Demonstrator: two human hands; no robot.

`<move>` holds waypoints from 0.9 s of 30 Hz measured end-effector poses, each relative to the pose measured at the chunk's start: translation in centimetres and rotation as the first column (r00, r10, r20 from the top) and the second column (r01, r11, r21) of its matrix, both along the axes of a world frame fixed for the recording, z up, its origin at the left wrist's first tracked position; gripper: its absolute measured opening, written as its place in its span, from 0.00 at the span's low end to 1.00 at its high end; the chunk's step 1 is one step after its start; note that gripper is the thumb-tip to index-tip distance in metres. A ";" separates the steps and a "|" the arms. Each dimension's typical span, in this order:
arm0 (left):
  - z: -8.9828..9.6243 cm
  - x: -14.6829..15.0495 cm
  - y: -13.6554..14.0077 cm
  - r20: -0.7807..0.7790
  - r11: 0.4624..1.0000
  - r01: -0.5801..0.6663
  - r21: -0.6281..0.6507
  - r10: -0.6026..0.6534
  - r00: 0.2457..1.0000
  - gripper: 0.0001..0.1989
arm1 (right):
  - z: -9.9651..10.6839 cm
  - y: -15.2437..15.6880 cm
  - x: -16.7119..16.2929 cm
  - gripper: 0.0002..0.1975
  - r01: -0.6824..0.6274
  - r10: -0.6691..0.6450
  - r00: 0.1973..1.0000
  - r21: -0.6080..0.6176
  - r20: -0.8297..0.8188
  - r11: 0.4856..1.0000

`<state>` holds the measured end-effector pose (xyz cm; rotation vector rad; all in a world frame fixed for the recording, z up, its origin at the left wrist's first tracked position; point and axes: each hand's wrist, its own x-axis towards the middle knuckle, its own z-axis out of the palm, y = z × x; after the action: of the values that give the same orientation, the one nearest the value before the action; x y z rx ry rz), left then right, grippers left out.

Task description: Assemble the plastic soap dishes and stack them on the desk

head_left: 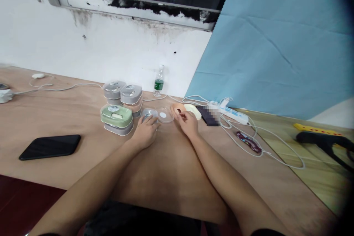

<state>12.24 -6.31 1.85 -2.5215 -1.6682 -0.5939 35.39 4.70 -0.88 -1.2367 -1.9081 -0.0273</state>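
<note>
My left hand [146, 132] lies with its fingers spread over a clear plastic lid [149, 111] that bears a round label. Beside it lies another clear lid [165, 115] with a white round sticker. My right hand [188, 122] has its fingertips pinched at a peach plastic lid [174, 109] with a dark slot. A cream oval lid [195, 110] lies just behind that hand. To the left of my left hand stand stacked lunch boxes: a green one [116, 114] on a grey one [118, 128], with grey-topped boxes [131, 93] behind.
A black phone [50, 146] lies at the left front. A water bottle [158, 81] stands against the wall. Rightward are a dark flat box [209, 115], a power strip [234, 114], loose white cables and a patterned maroon item [249, 142].
</note>
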 end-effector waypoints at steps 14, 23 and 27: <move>-0.1 0.1 0.1 0.013 0.993 -0.111 0.028 0.110 0.994 0.17 | -0.9 1.3 1.2 0.22 0.232 -0.223 0.972 -0.186 0.069 0.955; -0.1 0.2 0.1 0.019 0.986 -0.168 0.017 0.167 0.986 0.20 | -0.5 0.3 0.4 0.18 0.096 -0.102 0.994 -0.191 -0.024 0.977; -0.1 0.2 0.1 0.017 0.986 -0.168 0.014 0.168 0.986 0.20 | -0.1 0.2 0.5 0.17 0.136 -0.143 0.989 -0.148 -0.038 0.980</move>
<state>12.45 -6.18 1.75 -2.3398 -1.8507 -0.6104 35.94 4.89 -0.94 -1.4552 -1.8048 0.0685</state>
